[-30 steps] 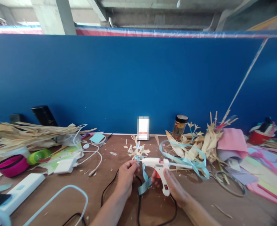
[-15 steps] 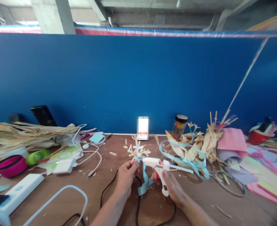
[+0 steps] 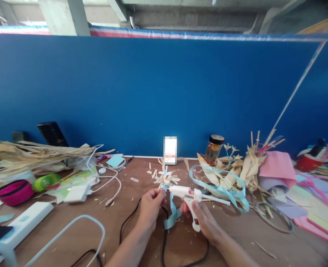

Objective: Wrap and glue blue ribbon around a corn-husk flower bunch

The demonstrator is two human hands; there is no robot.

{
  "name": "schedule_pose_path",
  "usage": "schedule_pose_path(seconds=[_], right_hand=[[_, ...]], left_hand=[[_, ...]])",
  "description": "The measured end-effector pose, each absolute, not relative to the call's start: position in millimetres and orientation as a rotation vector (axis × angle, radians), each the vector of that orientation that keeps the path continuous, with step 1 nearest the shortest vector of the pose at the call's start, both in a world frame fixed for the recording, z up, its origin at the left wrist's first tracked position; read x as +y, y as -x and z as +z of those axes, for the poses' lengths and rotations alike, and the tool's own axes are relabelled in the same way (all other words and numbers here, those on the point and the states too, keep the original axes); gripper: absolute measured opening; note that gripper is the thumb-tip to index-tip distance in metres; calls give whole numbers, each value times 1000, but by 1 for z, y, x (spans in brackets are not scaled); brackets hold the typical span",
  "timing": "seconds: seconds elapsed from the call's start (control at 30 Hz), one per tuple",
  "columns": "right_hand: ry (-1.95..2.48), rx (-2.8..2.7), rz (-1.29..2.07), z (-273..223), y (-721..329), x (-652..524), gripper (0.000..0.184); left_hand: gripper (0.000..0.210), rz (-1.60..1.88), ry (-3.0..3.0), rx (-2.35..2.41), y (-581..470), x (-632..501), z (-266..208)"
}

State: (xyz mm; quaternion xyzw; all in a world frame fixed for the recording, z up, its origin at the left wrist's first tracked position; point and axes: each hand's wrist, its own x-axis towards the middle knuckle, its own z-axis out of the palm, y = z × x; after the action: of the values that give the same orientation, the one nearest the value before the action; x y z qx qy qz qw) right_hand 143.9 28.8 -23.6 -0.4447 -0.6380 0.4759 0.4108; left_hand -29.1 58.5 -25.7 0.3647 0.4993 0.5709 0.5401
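Low centre of frame: white glue gun [image 3: 186,196], nozzle pointing left at small straw-and-ribbon flower [image 3: 164,178]. Right hand [image 3: 204,221] wrapped around gun grip, finger likely at trigger. Left hand [image 3: 150,205] pinching flower at its base, light blue ribbon [image 3: 171,217] trailing down between hands. Best done probably with nozzle kept close to joint, gentle squeeze, fingertips clear of hot tip, black cord [image 3: 164,241] slack. Exact nozzle contact too small to tell. Glue bead not visible. Trigger finger hidden behind grip. Husk pile [image 3: 236,170] right of centre, tangled, pieces indistinct. White charger [image 3: 76,193] at left. Forearms cut off at bottom edge.
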Motion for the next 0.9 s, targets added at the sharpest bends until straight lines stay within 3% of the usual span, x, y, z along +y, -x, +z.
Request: schedule_pose_path(seconds=[0.9], right_hand=[[1151,-1734,1087,-32,-142,29,47]], left_hand=[[17,1391,-886,1184,31,61,-29]])
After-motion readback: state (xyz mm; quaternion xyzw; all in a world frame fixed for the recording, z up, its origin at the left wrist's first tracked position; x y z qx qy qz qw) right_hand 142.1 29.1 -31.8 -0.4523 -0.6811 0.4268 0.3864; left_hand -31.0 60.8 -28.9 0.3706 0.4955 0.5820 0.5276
